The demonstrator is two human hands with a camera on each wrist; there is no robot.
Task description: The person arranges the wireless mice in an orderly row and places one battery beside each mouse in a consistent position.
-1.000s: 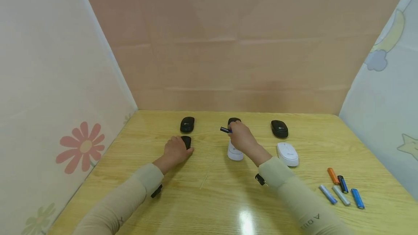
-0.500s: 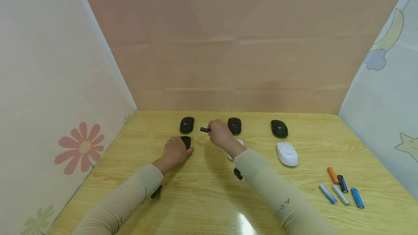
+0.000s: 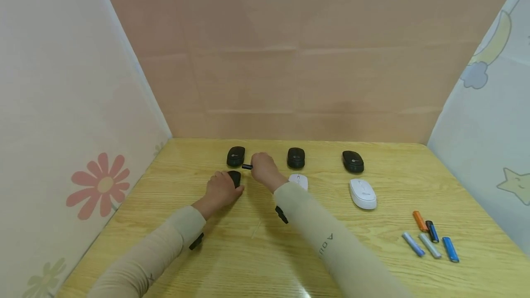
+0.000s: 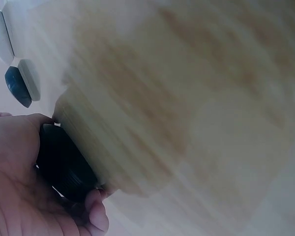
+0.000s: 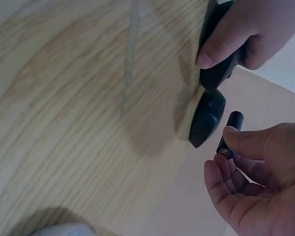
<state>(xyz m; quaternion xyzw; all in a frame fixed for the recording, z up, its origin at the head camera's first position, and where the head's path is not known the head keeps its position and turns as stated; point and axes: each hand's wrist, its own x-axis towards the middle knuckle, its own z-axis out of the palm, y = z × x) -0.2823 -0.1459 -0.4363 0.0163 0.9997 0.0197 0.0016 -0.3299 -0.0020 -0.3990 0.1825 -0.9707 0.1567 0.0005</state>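
My left hand (image 3: 221, 190) grips a black computer mouse (image 3: 235, 177) on the table, at left of centre. In the left wrist view, thumb and fingers lie along the sides of this mouse (image 4: 66, 162). Pinched between the thumb and fingers of my right hand (image 3: 265, 169) is a dark battery (image 5: 235, 120), its metal end showing in the right wrist view. That hand is held above the table, just right of the gripped mouse, apart from it. Behind both hands sits a second black mouse (image 3: 236, 156).
Two more black mice (image 3: 296, 157) stand along the back. In front of them are two white mice (image 3: 363, 193), one partly hidden by my right arm. Several loose batteries, among them an orange battery (image 3: 419, 220) and a blue battery (image 3: 450, 249), lie at the right.
My right hand has travelled left with the battery, from over the middle mice to near the gripped mouse. The left hand stays on its mouse.
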